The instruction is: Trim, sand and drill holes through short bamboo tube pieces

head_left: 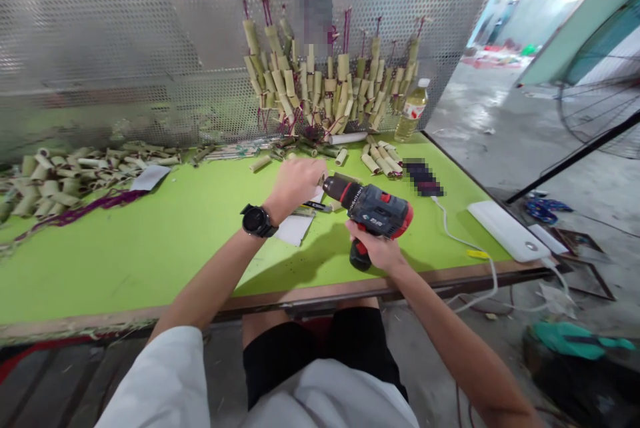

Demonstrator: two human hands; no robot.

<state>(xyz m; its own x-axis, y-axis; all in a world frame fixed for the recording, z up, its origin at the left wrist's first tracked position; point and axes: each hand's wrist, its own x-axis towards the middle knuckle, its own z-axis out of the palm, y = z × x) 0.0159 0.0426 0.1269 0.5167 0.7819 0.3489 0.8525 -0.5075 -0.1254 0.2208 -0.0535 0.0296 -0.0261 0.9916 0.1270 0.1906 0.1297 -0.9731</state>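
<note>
My right hand [379, 248] is wrapped around the grip of a dark cordless drill [377, 208] with red trim, its chuck pointing left. Just beyond the tip of the chuck, my left hand [299, 181] has its fingers curled closed; whatever they hold is hidden. A black watch [257, 221] is on that wrist. Under the hands lie a box cutter [317, 206] and a white paper [295, 231]. Behind them, short bamboo tubes [383, 160] rest on the green table [200, 215].
Bamboo pieces strung on purple cords [345, 75] hang against a perforated metal panel [125, 28]. A pile of bamboo tubes [55, 178] and purple string [95, 207] lie left. A bottle of yellow liquid [413, 111], a phone [423, 178] and a white power bank [507, 231] with cable stand right.
</note>
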